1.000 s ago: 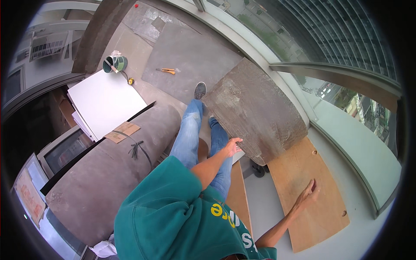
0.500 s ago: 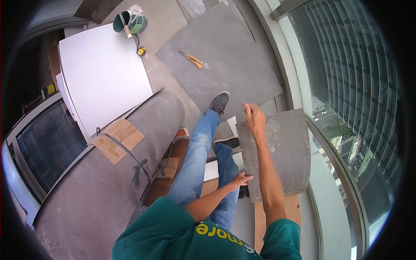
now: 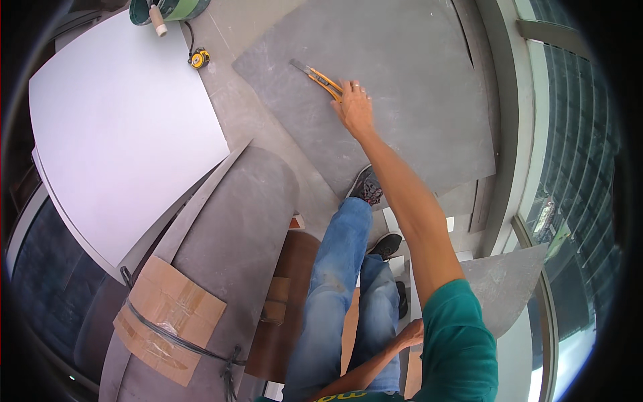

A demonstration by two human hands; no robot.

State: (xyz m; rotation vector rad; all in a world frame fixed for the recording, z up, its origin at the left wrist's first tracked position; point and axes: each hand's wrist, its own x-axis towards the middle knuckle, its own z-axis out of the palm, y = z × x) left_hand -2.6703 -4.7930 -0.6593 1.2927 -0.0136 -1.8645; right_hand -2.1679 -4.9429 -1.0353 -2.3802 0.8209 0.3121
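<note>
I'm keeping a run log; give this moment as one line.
right hand: at orange cutter, grip unclear | left hand: partly hidden, grip unclear | cutter: on grey sheet

bright orange cutter at 12 o'clock, plain white board at 10, yellow-and-black tape measure near 11, pretty faded blue jeans at 6

A makeshift work site, perhaps a balcony: a window bounds the right of the frame (a ribbed building front shows beyond), a bucket and tape measure sit upper left near white panels, and a cutter shows against a grey sheet, upper centre.
</note>
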